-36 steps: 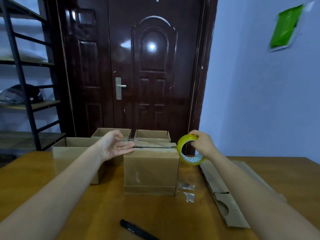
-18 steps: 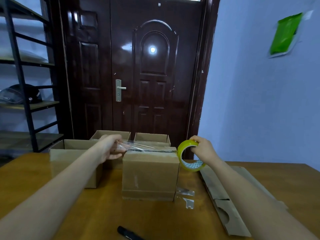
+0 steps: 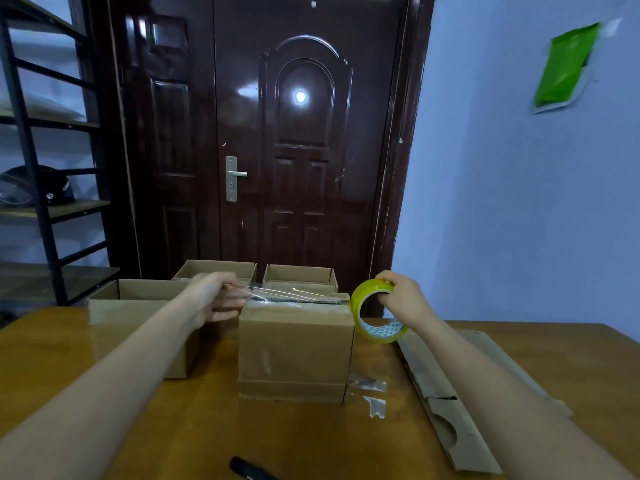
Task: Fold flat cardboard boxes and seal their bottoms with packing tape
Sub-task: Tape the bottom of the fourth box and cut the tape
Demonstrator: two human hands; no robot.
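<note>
A folded cardboard box (image 3: 294, 351) stands in the middle of the wooden table (image 3: 311, 441), closed side up. A strip of clear tape (image 3: 287, 292) stretches just above its top from left to right. My left hand (image 3: 216, 299) pinches the strip's free end at the box's upper left corner. My right hand (image 3: 403, 297) grips the yellow tape roll (image 3: 375, 315) at the box's upper right corner.
Three open boxes stand behind and to the left: one (image 3: 138, 313) at the left, two (image 3: 216, 270) (image 3: 299, 275) at the back. Flat cardboard (image 3: 446, 396) lies right of the box. A black marker (image 3: 249, 469) lies at the front edge. Tape scraps (image 3: 372, 393) stick to the table. A door and shelves stand beyond.
My left hand went from open beside the box to pinching the tape end and pulling it left. The strip now spans the box top. My right hand keeps the roll in place.
</note>
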